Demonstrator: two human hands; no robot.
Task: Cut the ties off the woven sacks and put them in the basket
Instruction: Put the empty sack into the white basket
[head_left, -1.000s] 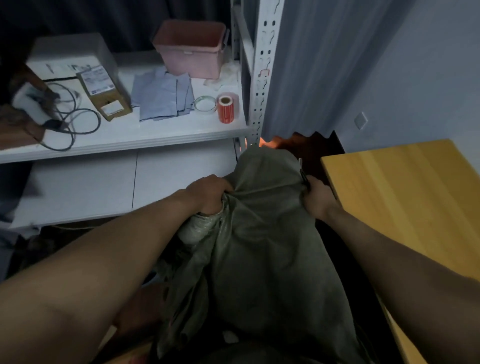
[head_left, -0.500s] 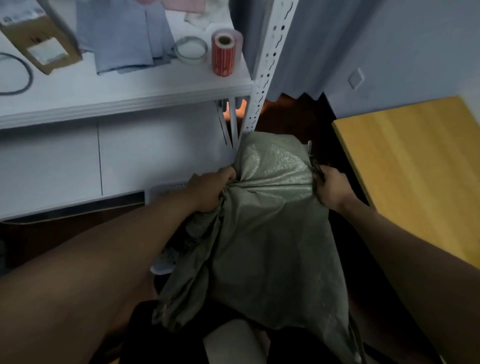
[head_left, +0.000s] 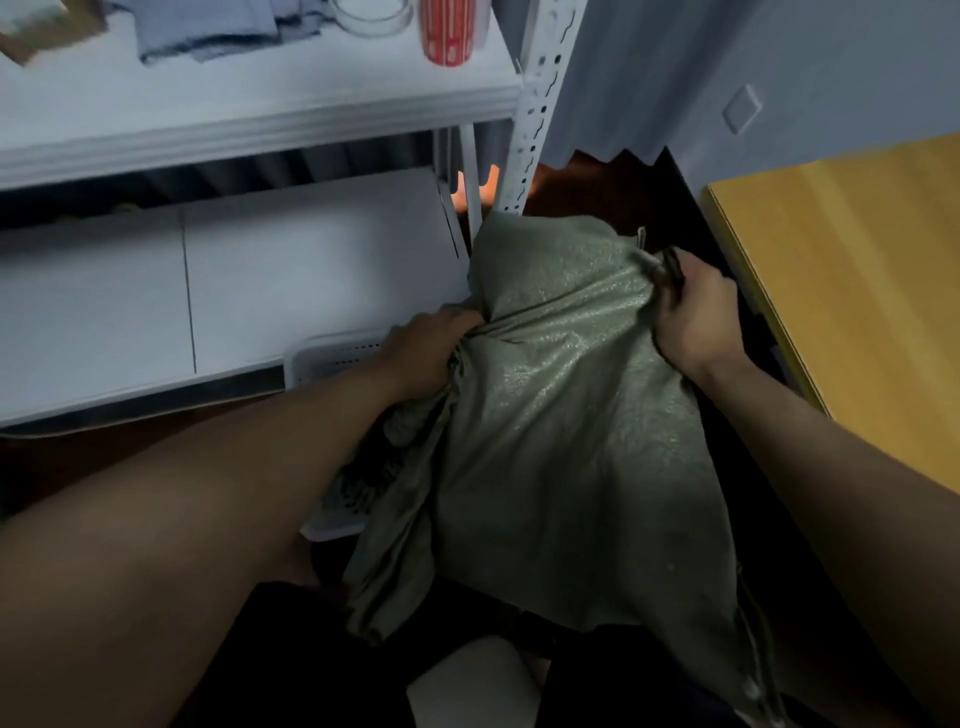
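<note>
A grey-green woven sack (head_left: 566, 415) hangs between my hands over the floor. My left hand (head_left: 431, 348) grips a bunched fold at its left side. My right hand (head_left: 693, 317) grips the sack's upper right edge, together with a dark scissor-like tool (head_left: 670, 267) that pokes out above the fingers. Under the sack and my left forearm sits a white perforated basket (head_left: 332, 358), mostly hidden. No tie is visible on the sack.
A white metal shelf rack (head_left: 530, 109) stands ahead, with a red label roll (head_left: 447, 31), a tape ring (head_left: 371, 15) and grey cloths (head_left: 208, 26) on its upper board. A wooden table (head_left: 852, 291) is at the right. A grey curtain hangs behind.
The view has tilted down and the shelf has slid up out of frame. Both hands have lowered the sack toward the floor, and the white basket has come into sight below it.
</note>
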